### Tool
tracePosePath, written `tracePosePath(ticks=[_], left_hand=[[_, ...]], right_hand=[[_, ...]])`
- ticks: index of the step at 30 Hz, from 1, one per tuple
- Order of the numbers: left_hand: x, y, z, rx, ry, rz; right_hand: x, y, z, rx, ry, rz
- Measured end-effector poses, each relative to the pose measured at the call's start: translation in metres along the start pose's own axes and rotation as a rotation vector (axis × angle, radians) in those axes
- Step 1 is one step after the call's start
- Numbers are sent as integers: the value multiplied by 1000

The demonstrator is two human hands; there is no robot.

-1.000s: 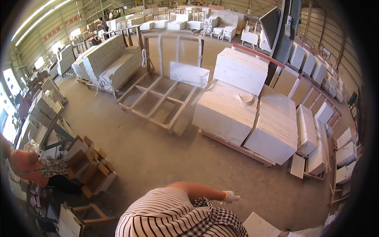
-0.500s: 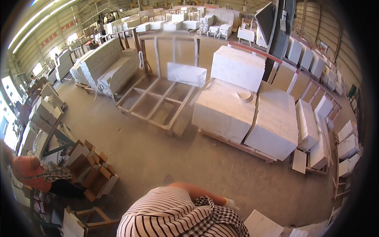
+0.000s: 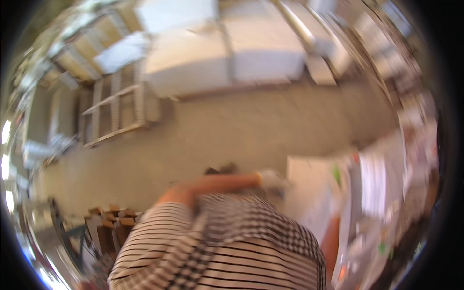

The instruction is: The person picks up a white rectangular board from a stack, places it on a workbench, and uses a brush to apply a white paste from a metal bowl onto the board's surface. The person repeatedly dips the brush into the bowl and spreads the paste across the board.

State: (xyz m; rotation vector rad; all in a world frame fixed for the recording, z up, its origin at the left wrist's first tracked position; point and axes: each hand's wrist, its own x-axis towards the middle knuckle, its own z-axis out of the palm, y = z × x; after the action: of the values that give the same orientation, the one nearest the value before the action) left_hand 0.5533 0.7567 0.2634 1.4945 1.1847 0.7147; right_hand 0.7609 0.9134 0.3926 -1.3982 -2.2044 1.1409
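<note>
My left hand [image 3: 273, 180], in a pale glove, is at the left edge of a flat white slab [image 3: 309, 166]. Blur hides its fingers, so I cannot make out whether it grips that edge. Over the slab's right side is my right hand [image 3: 337, 203], its forearm rising from the lower edge of the view. It is smeared too, and its fingers do not show. A small green thing [image 3: 337, 176] lies or is held just beyond it; I cannot tell which.
Stacked pale slabs [image 3: 188, 58] stand on a pallet ahead, with a wooden frame [image 3: 113, 106] to their left. Open cardboard boxes [image 3: 108, 227] sit at the lower left. Right of my slab is a pile of thin white sheets [image 3: 373, 186]. Brown floor [image 3: 232, 125] lies between.
My view has swung down and to the right, with strong blur. The white slab now shows more fully, and my right hand has come into view over it. My left hand has come to its edge.
</note>
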Motion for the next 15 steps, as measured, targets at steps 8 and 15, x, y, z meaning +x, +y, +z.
tracePosePath(ticks=[8,15], left_hand=[[-2,31,-1,-618,57,-428],[20,13,5,-619,173,-422]], right_hand=[[57,-20,66,-538,-115,-512],[56,-43,92,-479,-184,-355]])
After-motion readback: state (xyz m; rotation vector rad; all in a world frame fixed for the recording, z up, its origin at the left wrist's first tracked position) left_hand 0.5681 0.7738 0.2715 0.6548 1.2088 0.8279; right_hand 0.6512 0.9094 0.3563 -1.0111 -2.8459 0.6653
